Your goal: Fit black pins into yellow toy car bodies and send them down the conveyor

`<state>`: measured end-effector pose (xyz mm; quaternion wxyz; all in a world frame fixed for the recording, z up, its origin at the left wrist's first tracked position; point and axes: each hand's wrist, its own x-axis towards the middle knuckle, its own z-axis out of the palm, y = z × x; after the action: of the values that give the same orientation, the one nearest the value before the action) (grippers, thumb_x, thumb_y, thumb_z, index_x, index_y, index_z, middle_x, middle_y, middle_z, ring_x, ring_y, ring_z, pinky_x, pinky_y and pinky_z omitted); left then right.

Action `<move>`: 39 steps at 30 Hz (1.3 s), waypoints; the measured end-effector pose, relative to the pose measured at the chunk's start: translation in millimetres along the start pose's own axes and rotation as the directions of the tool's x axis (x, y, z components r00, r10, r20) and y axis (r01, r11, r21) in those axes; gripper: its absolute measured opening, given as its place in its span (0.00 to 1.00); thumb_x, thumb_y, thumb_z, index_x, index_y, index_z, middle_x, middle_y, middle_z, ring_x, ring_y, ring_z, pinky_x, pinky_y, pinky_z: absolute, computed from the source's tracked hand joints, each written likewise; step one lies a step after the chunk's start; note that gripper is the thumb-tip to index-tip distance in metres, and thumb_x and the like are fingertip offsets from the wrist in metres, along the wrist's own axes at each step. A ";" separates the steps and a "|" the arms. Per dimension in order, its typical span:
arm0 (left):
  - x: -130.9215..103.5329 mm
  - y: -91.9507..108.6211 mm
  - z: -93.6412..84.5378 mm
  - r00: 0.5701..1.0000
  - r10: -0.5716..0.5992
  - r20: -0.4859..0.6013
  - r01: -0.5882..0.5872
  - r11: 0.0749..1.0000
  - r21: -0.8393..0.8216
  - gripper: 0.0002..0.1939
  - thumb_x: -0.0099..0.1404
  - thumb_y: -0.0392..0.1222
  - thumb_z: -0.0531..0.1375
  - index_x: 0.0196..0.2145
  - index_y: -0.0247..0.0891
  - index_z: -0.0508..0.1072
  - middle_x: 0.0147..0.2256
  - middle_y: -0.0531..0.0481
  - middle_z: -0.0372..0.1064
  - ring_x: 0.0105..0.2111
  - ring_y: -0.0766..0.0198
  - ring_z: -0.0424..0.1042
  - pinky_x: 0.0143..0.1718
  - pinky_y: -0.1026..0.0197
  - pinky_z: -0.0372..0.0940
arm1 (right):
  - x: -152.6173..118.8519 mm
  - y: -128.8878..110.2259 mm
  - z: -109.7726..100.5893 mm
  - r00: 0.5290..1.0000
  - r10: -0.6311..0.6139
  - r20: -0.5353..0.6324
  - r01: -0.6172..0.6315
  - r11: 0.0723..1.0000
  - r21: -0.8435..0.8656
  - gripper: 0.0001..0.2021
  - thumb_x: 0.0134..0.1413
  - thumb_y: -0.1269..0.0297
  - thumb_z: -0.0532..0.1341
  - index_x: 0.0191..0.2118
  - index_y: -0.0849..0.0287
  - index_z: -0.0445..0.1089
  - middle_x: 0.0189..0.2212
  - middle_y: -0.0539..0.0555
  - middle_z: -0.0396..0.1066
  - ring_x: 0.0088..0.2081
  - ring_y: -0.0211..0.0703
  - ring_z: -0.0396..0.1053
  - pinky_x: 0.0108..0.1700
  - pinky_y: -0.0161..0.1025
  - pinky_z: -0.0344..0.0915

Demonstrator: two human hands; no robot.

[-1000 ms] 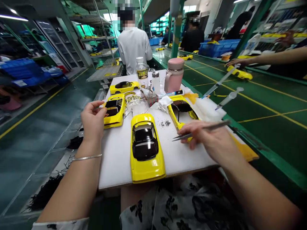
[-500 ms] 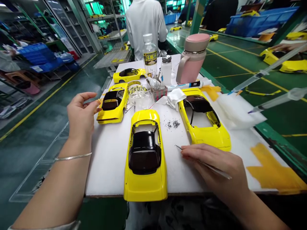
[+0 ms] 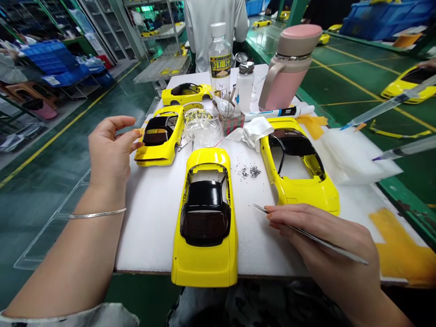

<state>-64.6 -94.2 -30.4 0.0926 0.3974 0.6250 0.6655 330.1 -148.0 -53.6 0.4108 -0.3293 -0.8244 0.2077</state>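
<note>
In the head view, my right hand [image 3: 337, 245] grips metal tweezers [image 3: 323, 244], their tips low over the white tabletop [image 3: 146, 218] by a tiny dark speck. Beyond the tips lies a scattered pile of small black bits [image 3: 255, 172]. My left hand [image 3: 111, 147] is raised at the left with fingers curved and apart, beside a yellow toy car body [image 3: 156, 156]; whether the fingertips touch it I cannot tell. A second yellow car body [image 3: 204, 268] with dark windows lies between my hands, overhanging the front edge. Another car body [image 3: 306, 195] rests at the right, near my right hand.
Behind stand a clear bottle [image 3: 220, 68], a white-filled jar [image 3: 245, 88], a pink tumbler [image 3: 286, 72], a marker [image 3: 282, 112] and a crumpled tissue [image 3: 257, 131]. Two syringes [image 3: 391, 109] reach in from the right over a white pad [image 3: 361, 154]. A person in white [image 3: 216, 32] is ahead.
The view has shifted slightly, and the tabletop things sit a little differently in frame. My right hand still holds the tweezers near the same spot; my left hand keeps nearly the same pose.
</note>
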 end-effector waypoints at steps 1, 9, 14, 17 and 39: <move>-0.2 0.4 0.2 1.000 -0.003 -0.002 0.003 1.000 -0.001 0.18 0.45 0.33 0.67 0.37 0.36 0.79 0.40 0.50 0.74 0.30 0.70 0.72 0.28 0.69 0.72 | 1.0 -0.6 0.9 1.000 0.003 -0.006 -0.003 1.000 -0.003 0.11 0.61 0.78 0.65 0.42 0.53 0.78 0.40 0.48 0.83 0.41 0.36 0.81 0.46 0.28 0.77; -1.7 1.2 -0.3 1.000 0.001 0.014 -0.001 1.000 -0.021 0.18 0.44 0.33 0.67 0.37 0.37 0.79 0.40 0.49 0.73 0.30 0.69 0.73 0.26 0.70 0.72 | 7.9 -4.3 5.5 0.999 0.037 -0.030 -0.037 0.999 -0.016 0.08 0.62 0.75 0.66 0.41 0.55 0.79 0.37 0.49 0.83 0.37 0.35 0.81 0.43 0.27 0.76; -1.8 2.6 1.6 1.000 -0.008 0.023 0.008 1.000 -0.011 0.19 0.43 0.35 0.67 0.37 0.36 0.78 0.40 0.48 0.73 0.31 0.68 0.73 0.27 0.69 0.72 | 9.1 -4.9 6.6 1.000 0.018 -0.022 -0.019 0.999 -0.035 0.07 0.62 0.74 0.66 0.41 0.54 0.79 0.37 0.49 0.83 0.37 0.36 0.81 0.41 0.28 0.77; -2.0 3.6 3.3 0.999 -0.011 0.034 0.012 1.000 -0.015 0.18 0.42 0.36 0.67 0.36 0.36 0.78 0.40 0.48 0.73 0.32 0.67 0.72 0.27 0.69 0.71 | 8.5 -4.2 7.7 1.000 0.000 -0.015 -0.001 0.999 -0.040 0.09 0.61 0.75 0.66 0.42 0.53 0.78 0.37 0.49 0.82 0.36 0.39 0.81 0.40 0.31 0.78; -2.5 7.1 5.6 0.999 -0.001 0.046 0.003 0.999 -0.049 0.15 0.42 0.33 0.66 0.33 0.36 0.77 0.38 0.46 0.71 0.34 0.65 0.72 0.27 0.66 0.70 | 0.2 -5.6 7.4 0.992 0.113 -0.055 -0.117 0.990 -0.075 0.09 0.61 0.73 0.67 0.43 0.50 0.80 0.38 0.47 0.82 0.38 0.40 0.81 0.44 0.35 0.79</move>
<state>-56.7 -93.0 -25.5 0.1174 0.4098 0.6064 0.6712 321.9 -152.2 -54.3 0.4058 -0.3972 -0.8008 0.1903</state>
